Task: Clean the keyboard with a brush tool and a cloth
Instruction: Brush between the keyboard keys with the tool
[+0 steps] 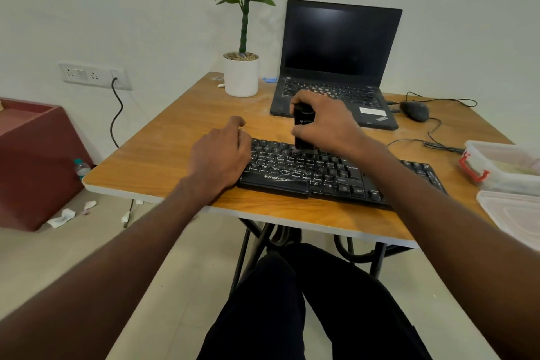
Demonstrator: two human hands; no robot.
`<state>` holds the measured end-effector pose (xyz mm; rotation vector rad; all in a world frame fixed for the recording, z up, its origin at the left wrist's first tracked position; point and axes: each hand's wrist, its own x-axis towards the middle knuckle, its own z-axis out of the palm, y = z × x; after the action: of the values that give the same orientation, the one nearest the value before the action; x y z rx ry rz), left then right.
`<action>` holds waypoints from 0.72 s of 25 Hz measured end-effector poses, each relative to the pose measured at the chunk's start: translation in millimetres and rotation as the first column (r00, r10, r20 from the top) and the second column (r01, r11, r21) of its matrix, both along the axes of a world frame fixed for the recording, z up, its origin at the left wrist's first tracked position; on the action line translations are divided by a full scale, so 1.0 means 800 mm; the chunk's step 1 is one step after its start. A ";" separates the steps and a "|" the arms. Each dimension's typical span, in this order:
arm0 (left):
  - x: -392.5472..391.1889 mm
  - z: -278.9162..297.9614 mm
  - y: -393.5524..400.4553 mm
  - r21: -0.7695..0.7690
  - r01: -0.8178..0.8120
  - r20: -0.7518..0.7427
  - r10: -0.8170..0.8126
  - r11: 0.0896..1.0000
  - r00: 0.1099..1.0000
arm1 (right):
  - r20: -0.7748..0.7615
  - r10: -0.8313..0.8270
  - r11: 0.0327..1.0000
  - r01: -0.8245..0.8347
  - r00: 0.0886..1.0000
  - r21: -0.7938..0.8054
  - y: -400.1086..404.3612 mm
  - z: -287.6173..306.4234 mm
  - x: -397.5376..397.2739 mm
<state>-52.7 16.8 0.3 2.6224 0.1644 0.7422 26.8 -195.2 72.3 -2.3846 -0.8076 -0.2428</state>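
A black keyboard (315,169) lies near the front edge of the wooden table (163,161), its keys speckled with pale dust. My right hand (324,123) grips a black brush tool (303,128) held upright, its lower end touching the keyboard's top rows. My left hand (222,152) rests on the keyboard's left end, with the fingers bent over its edge. No cloth is in view.
An open black laptop (336,67) stands behind the keyboard, with a wired mouse (415,110) to its right. A potted plant (241,73) is at the back. Clear plastic containers (505,166) sit at the right edge. A maroon box (32,161) stands on the floor at left.
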 end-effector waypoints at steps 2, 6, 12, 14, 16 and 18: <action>0.000 0.000 0.000 0.012 -0.009 -0.007 0.009 1.000 1.000 | 0.070 -0.077 0.990 0.085 0.995 -0.112 -0.001 0.003 0.003; -0.001 0.001 -0.001 0.012 -0.007 -0.009 0.007 1.000 1.000 | -0.048 -0.010 0.999 0.011 0.999 0.032 0.002 0.003 0.002; 0.000 0.001 0.000 0.005 -0.014 -0.021 0.014 1.000 1.000 | 0.114 -0.174 0.966 0.192 0.978 -0.172 0.000 0.006 0.005; 0.000 0.001 0.000 0.013 -0.014 -0.017 0.015 1.000 1.000 | -0.042 -0.072 0.996 0.074 0.997 0.054 0.003 0.005 0.002; -0.001 0.000 -0.001 0.020 -0.013 -0.019 0.013 1.000 1.000 | -0.129 -0.030 0.985 0.052 0.991 0.166 -0.004 0.005 0.001; 0.001 0.000 0.000 0.023 -0.011 -0.017 0.011 1.000 1.000 | -0.034 -0.143 0.990 0.143 0.989 -0.004 -0.016 0.005 0.008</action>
<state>-52.2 17.1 0.3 2.6522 0.1760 0.7300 32.8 -207.9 76.3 -2.4443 -0.6219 -0.2585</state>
